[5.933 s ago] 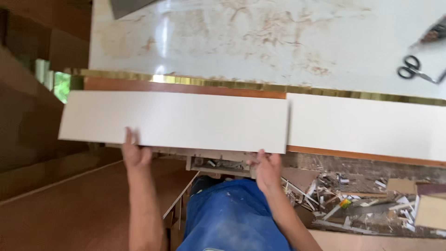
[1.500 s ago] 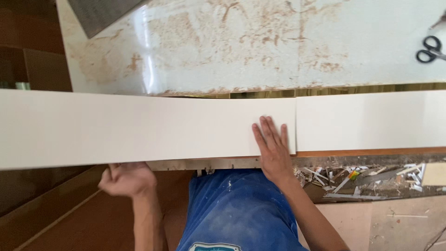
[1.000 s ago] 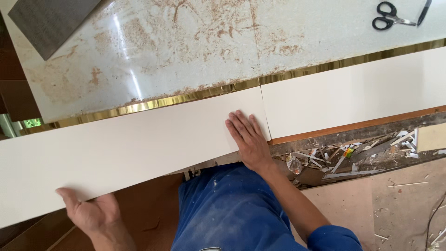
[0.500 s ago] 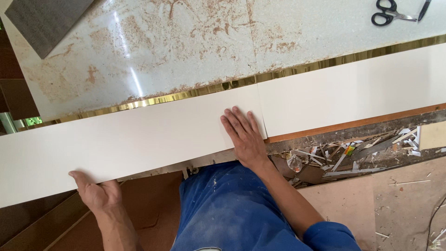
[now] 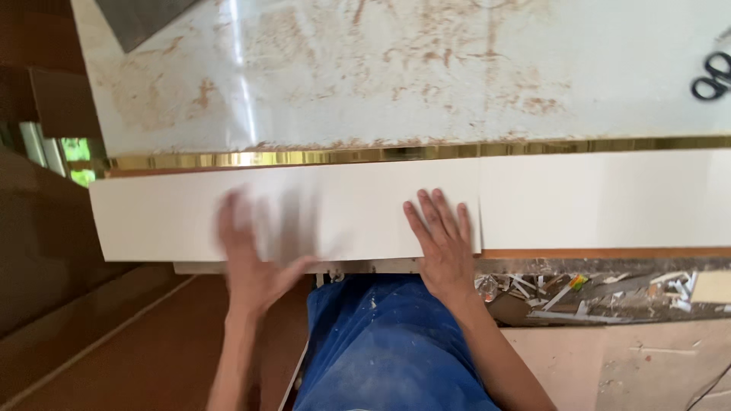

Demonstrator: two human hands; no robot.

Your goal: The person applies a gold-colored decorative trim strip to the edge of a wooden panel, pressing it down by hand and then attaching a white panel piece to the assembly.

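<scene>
— Right, where's the white panel [image 5: 304, 221]?
— Lying flat along the near edge of the marbled surface [image 5: 396, 68], end butted against a second white panel [image 5: 601, 199], just below a gold trim strip [image 5: 365, 156].
— And the right hand [image 5: 444, 247]?
— Pressed flat on the panel's right end, fingers spread, gripping nothing.
— Left hand [image 5: 255, 251]?
— Blurred over the panel's near edge; looks wide open, can't tell whether touching.
— Anything else?
— Black scissors [image 5: 712, 78] far right on the surface; scrap offcuts [image 5: 586, 293] on the floor, beside blue trousers [image 5: 388, 350].
</scene>
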